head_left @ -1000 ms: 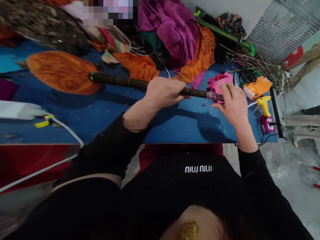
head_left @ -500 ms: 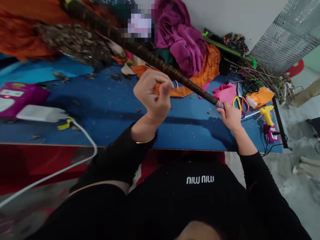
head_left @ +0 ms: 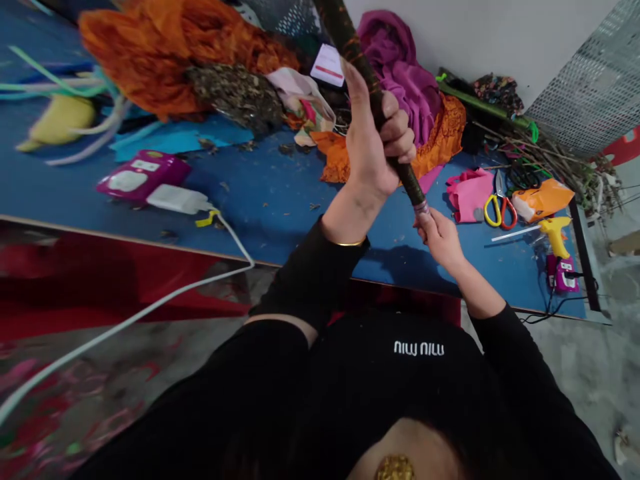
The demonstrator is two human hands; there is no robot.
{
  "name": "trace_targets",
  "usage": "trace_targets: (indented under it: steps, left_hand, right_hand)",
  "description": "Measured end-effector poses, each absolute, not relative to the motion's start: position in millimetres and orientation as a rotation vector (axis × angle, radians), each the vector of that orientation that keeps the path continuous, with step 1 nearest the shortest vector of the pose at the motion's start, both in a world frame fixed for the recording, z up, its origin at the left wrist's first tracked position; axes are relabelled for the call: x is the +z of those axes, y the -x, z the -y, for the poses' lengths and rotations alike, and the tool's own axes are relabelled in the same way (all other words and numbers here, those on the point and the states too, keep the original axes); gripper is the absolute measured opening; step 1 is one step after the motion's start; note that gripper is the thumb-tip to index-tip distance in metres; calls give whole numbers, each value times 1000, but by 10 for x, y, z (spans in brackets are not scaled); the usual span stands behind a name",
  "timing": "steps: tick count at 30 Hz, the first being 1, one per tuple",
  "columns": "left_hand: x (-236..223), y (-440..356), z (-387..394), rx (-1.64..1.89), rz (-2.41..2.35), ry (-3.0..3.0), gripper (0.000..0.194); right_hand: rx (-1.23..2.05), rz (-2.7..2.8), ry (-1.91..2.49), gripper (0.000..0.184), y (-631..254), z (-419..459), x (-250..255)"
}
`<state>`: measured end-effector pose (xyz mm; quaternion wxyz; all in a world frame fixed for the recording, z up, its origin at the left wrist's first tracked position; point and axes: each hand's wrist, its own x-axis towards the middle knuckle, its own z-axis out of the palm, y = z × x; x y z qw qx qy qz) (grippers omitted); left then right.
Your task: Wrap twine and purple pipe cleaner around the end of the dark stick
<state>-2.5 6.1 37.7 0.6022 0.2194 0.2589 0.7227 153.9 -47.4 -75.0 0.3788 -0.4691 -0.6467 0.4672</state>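
A long, dark brown stick (head_left: 344,32) slants up from the lower right and runs out past the top edge. My left hand (head_left: 371,147) is closed around its middle, with the thumb lying along the shaft. Lower down, my right hand (head_left: 443,241) grips the thin end, just below a pale wrapped band (head_left: 421,207). Both hands are above the front of the blue table (head_left: 280,227). Behind the stick lie an orange printed cloth (head_left: 447,137) and a purple cloth (head_left: 413,80).
To the right are scissors (head_left: 500,208), a pink cloth (head_left: 471,195), an orange packet (head_left: 543,200) and a yellow glue gun (head_left: 555,235). A purple power strip (head_left: 145,175) with a white plug and cable is at left. Orange fabric (head_left: 165,53) and a phone (head_left: 327,65) lie behind.
My left hand, previously a loose fist beside the stick, has moved up and right and taken hold of it. The stick now stands steeper, and the view has shifted left.
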Motion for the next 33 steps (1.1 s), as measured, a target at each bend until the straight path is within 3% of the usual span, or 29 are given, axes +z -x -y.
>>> trace_targets:
  steps: [7,17,24,27,31,33]
  left_hand:
    - [293,-52,35,1525,-496,-467,75]
    - [177,-8,-41,1487,-573,-572,81]
    - [362,295,-255,1668,-563,-594,59]
    - [373,312,-256,1670,-495,-519,56]
    - [307,227,-161,1755,-550,-493,52]
    - [259,183,-107,1812,-590,-519,48]
  right_hand:
    - [1629,1435,1088,78,-1504,536,-708]
    - [1788,1302,1139,79,-1636,547,-682]
    - [1860,1346,1162,82,-1841,614,-767]
    - [1725,1482,1195,73,-1866,594,-858]
    - [1201,1688,1335,43,-1858,582,-946]
    - [988,1766,1387,39,-1852,613,-975]
